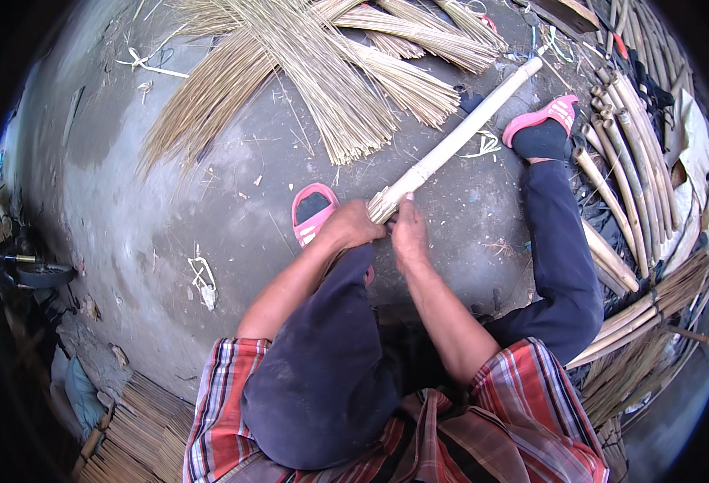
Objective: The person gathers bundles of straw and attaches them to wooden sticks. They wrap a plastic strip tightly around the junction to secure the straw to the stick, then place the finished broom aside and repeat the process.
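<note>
A pale pole (460,138) is slanting from the centre of the frame toward the upper right, its splintered lower end lying between the hands. The left hand (356,223) is curling around that end, fingers partly hidden; the right hand (410,235) is pressing its thumb against the near side. Straw bundles (322,88) are bordering the pole at upper centre, a pink sandal (562,113) is sitting near its far half, and stacked poles (629,181) are lining the right edge. Grey floor (233,205) is spreading widely at left.
</note>
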The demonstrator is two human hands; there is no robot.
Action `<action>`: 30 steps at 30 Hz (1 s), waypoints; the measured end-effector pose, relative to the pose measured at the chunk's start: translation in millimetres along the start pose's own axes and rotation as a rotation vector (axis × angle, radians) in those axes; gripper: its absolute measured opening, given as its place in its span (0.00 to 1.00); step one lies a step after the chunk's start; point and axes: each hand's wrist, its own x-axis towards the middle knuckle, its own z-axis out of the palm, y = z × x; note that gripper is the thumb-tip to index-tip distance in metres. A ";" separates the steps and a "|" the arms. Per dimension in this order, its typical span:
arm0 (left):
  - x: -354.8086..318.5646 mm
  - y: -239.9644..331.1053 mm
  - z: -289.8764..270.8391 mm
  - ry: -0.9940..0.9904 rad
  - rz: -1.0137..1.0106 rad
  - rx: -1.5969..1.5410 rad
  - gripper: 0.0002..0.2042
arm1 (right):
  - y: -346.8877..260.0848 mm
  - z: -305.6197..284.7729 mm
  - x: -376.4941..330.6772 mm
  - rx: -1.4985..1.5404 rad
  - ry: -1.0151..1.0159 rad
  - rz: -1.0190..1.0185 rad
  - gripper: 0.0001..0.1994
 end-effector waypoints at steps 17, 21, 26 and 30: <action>10.5 -16.8 2.6 -0.079 -0.099 -0.140 0.21 | 13.6 -1.3 14.6 0.825 -0.348 0.281 0.45; 8.2 -8.5 -4.4 -0.145 -0.142 -0.119 0.20 | 7.7 -1.0 34.3 0.962 -0.430 0.242 0.46; 7.3 -5.9 -6.3 -0.110 -0.136 -0.101 0.20 | 17.9 -5.7 40.0 0.942 -0.699 0.277 0.45; 9.5 -11.3 -3.7 -0.117 -0.110 -0.153 0.20 | 25.1 -6.0 27.0 0.767 -0.582 0.205 0.37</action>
